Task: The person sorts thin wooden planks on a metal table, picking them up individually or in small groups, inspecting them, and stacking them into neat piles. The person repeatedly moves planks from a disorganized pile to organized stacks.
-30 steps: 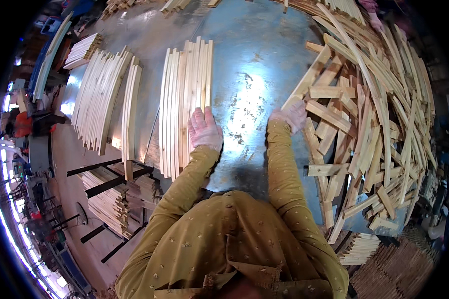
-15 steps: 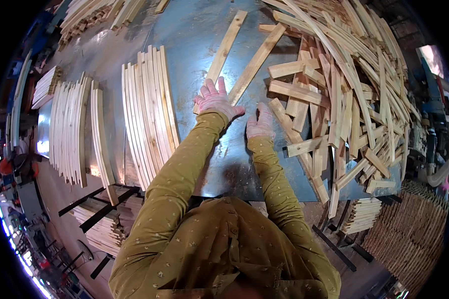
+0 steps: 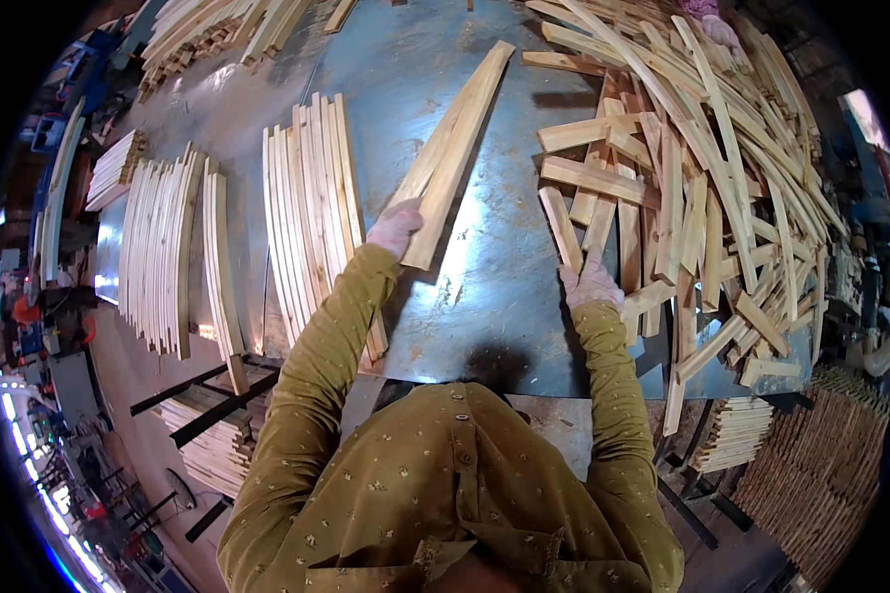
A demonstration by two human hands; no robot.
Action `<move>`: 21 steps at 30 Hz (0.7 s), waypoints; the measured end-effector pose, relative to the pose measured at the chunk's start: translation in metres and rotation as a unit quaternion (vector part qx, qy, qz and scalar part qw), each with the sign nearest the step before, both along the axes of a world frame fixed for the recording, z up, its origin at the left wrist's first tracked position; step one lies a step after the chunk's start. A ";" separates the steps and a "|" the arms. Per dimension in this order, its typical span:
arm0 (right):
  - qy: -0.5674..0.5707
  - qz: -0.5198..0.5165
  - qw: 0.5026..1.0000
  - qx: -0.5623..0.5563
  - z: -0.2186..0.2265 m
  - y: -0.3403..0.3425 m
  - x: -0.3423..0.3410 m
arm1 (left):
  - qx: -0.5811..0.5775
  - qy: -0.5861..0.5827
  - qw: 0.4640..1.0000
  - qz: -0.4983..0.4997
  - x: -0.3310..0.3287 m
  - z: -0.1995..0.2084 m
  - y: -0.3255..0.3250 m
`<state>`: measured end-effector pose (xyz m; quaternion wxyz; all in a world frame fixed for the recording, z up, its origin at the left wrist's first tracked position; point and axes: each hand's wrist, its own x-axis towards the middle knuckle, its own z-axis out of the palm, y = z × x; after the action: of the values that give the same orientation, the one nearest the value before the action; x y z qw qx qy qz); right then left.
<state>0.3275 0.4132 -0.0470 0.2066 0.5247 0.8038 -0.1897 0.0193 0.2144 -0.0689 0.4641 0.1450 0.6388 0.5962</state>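
My left hand (image 3: 396, 227), in a pale pinkish glove, is closed round the near end of two wooden slats (image 3: 457, 158). They lie side by side on the metal table, overlapping at their far ends. To the right, my right hand (image 3: 591, 284) is closed on the near end of a wooden strip (image 3: 562, 229) at the left edge of a loose heap. Its fingertips are partly hidden among the heap's pieces. Just left of my left hand stands a neat row of slats (image 3: 311, 198).
A tangled heap of wooden strips (image 3: 697, 217) covers the table's right side. More aligned slats (image 3: 158, 252) lie at left. Another person's gloved hand (image 3: 722, 33) reaches over the heap at far right. Stacked wood (image 3: 732, 435) stands below the blue-grey metal table (image 3: 494, 321).
My left hand has moved left and nearer, from lying spread on one slat to gripping two slats brought together. My right hand has moved right to the heap. Another person's hand has appeared.
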 end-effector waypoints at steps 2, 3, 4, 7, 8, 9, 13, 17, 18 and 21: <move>0.162 -0.025 0.986 0.006 -0.007 -0.011 -0.006 | 0.089 -0.348 0.933 0.028 0.017 0.023 -0.017; 0.247 -0.028 0.969 0.003 -0.007 -0.022 -0.017 | 0.154 -0.474 0.865 0.050 0.029 0.034 -0.023; 0.330 -0.032 0.943 0.003 -0.005 -0.028 -0.029 | 0.176 -0.537 0.822 0.071 0.035 0.045 -0.030; 0.556 -0.050 0.789 -0.255 0.009 -0.004 -0.076 | 0.143 -0.266 0.952 0.044 0.053 0.046 -0.035; 0.601 -0.172 0.659 -0.418 0.006 -0.002 -0.083 | 0.160 -0.279 0.947 0.024 0.060 0.061 -0.031; 0.608 -0.310 0.496 -0.537 0.003 -0.001 -0.092 | 0.170 -0.259 0.950 0.045 0.068 0.075 -0.030; 0.564 -0.188 0.469 -0.653 -0.024 -0.078 -0.052 | 0.160 -0.230 0.956 0.090 0.070 0.055 -0.064; 0.531 -0.250 0.541 -0.602 -0.043 -0.119 -0.015 | 0.089 -0.319 0.932 0.148 0.078 0.028 -0.079; 0.507 -0.269 0.595 -0.563 -0.043 -0.114 -0.023 | 0.094 -0.338 0.925 0.147 0.080 0.026 -0.081; 0.414 -0.259 0.775 -0.402 0.009 -0.088 -0.087 | 0.127 -0.408 0.893 0.138 0.084 0.019 -0.083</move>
<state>0.2404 0.3257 -0.0376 -0.0109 0.4534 0.4962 -0.7403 0.1035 0.1311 -0.0497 0.5748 -0.1429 0.3254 0.7371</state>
